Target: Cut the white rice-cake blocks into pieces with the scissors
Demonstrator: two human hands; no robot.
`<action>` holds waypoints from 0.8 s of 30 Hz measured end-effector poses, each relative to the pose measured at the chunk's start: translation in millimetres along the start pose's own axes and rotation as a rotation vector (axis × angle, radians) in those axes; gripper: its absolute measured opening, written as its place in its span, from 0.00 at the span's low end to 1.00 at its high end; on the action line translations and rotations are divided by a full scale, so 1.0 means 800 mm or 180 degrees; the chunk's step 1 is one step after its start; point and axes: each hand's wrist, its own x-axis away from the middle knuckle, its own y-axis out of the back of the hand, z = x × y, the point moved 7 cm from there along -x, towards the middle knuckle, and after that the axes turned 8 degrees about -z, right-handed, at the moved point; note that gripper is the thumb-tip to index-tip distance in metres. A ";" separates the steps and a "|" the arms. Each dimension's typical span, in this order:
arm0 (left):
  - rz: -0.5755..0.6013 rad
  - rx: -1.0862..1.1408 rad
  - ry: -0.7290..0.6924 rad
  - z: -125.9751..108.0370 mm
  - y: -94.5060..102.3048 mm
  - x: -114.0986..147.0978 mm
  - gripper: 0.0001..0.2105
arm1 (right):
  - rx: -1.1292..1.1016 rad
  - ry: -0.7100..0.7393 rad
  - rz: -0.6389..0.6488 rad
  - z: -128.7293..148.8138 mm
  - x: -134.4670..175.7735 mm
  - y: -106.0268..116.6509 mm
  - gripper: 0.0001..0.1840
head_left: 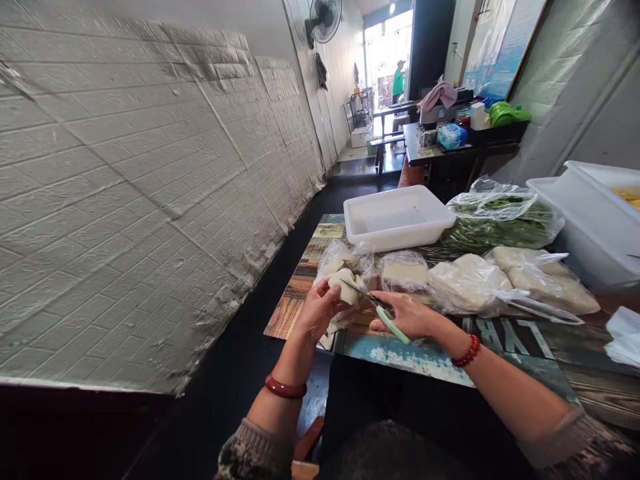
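A pale, rounded, smooth piece [345, 285] is clamped in the fingers [323, 289] of the left hand [317, 309], above the wood-print tabletop [410, 357]. The right hand [409, 315] is closed around green-handled metal scissors [393, 325]; beyond sits a rectangular plastic tub [400, 237].

The table [287, 315], covered in a printed pattern of weathered brown, blue and dark planks, extends beyond and to the right of the fingers [320, 289]; just beyond them lies a crumpled clear plastic bag of pale pieces [341, 253]. Farther out stands a white rectangular plastic tub [400, 235]. Rightward of the fingers lie a clear-wrapped pale rectangular block [404, 272], two clear bags of pale lumps [465, 283], a clear bag of green leaves [495, 223] and white plastic tubs [593, 230].
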 end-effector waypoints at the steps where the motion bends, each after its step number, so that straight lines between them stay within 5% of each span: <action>1: -0.0007 -0.0006 -0.0001 0.000 0.001 0.000 0.25 | -0.0023 0.0031 -0.0043 0.000 0.000 0.000 0.26; 13: 0.0032 0.0042 0.0001 0.001 -0.001 -0.008 0.25 | -0.0025 0.0482 -0.0611 0.002 0.008 -0.012 0.15; 19: 0.0027 0.0089 0.0021 -0.001 -0.002 -0.007 0.25 | 0.0042 0.0463 -0.0541 -0.001 0.010 -0.011 0.14; 24: -0.0031 0.0143 0.0021 -0.003 -0.001 -0.003 0.23 | 0.0049 0.0082 -0.0330 -0.011 0.013 -0.007 0.27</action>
